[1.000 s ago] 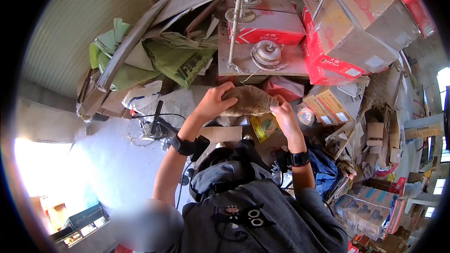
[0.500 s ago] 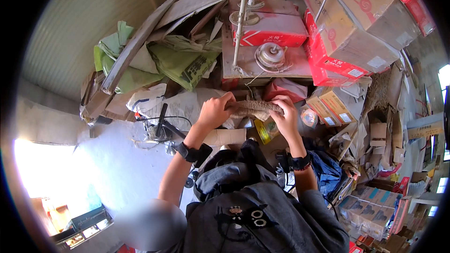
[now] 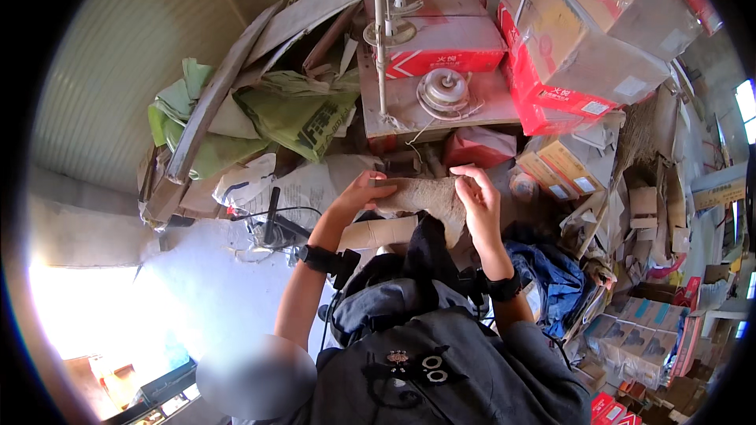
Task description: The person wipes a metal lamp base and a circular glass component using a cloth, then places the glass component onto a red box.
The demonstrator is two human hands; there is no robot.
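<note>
I hold a brown, rough, cloth-like piece [image 3: 419,198] stretched sideways in front of me. My left hand [image 3: 360,193] is closed on its left end; my right hand [image 3: 477,197] grips its right end between thumb and fingers, and that end hangs down lighter and creased. Just beyond it are a crumpled pink bag or package [image 3: 480,148] and a white plastic sack [image 3: 303,181]. A flattened piece of cardboard [image 3: 374,232] lies below the cloth's left part, partly hidden.
A shelf board [image 3: 413,122] carries red-and-white boxes [image 3: 445,53], a white round fixture [image 3: 442,94] and an upright pole [image 3: 379,47]. Stacked cartons [image 3: 587,55] stand right; boards [image 3: 220,90] and green sacks [image 3: 291,118] pile up left. A blue plastic sheet [image 3: 551,283] lies beside my right arm.
The cloth piece has changed shape, from a narrow folded band half a second ago to a flatter strip with its right end drooping. My hands and the held piece sit slightly lower.
</note>
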